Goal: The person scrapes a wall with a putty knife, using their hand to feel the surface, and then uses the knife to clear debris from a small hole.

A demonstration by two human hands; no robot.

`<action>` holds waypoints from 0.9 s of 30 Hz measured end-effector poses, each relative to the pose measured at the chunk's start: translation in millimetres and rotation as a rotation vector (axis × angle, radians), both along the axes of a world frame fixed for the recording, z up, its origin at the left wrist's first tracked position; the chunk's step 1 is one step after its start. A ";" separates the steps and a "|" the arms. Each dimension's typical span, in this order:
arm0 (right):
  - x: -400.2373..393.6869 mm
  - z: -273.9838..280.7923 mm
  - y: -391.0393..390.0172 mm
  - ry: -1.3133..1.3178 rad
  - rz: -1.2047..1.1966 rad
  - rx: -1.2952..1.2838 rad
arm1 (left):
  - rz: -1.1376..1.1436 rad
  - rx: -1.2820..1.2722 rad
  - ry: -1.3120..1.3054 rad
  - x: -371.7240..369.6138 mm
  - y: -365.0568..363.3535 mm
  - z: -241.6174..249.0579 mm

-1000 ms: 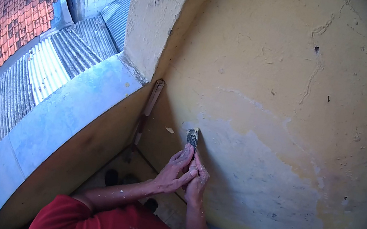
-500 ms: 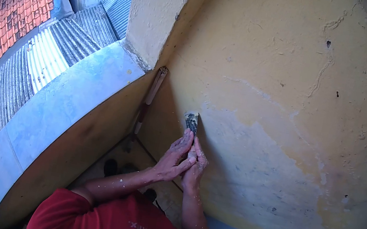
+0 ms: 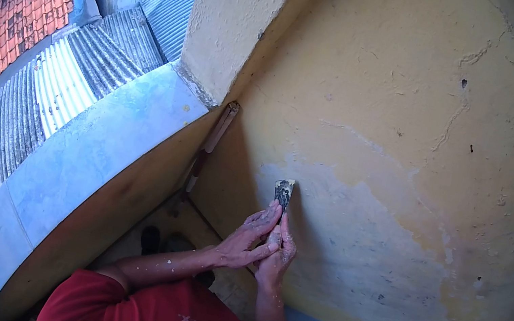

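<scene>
A scraper [image 3: 283, 194] with a dark, paint-smeared blade is held up against the yellow wall [image 3: 363, 103], its wide edge at the pale stripped patch [image 3: 354, 233]. My right hand [image 3: 277, 255] is closed around its handle. My left hand [image 3: 252, 236] lies over it from the left, fingers pressed together along the base of the blade. Both hands and forearms are flecked with pale chips. Most of the handle is hidden between my hands.
To the left runs a pale blue-topped parapet [image 3: 103, 133] with corrugated roofing [image 3: 40, 102] beyond. A pole with pale and dark red bands [image 3: 203, 154] leans in the corner by the pillar [image 3: 236, 26]. Dark footwear [image 3: 150, 239] shows on the floor below.
The view has shifted slightly. My hands and the scraper have moved a little to the right along the wall, keeping the same hold.
</scene>
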State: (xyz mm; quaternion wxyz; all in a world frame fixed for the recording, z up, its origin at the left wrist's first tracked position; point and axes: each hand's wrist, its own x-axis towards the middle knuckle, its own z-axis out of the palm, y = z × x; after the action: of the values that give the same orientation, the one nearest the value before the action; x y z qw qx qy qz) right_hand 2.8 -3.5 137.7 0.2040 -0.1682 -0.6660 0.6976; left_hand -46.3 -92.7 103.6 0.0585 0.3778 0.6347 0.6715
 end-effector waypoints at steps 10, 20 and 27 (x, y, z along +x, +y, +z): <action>-1.0 6.2 4.0 -0.027 0.079 -0.018 | 0.047 -0.033 -0.020 6.8 6.0 5.8; -13.0 -10.2 7.5 -0.021 0.064 0.128 | 0.094 -0.027 -0.057 1.6 2.7 -0.5; -4.5 -12.2 10.1 -0.064 0.031 0.007 | 0.016 -0.043 -0.025 10.9 3.3 -6.7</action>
State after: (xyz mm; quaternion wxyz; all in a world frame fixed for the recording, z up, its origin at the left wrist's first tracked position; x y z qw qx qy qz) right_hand -1.6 6.6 125.5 0.1727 -0.1793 -0.6771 0.6925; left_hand -35.5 -89.3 96.8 0.0691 0.3632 0.6512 0.6628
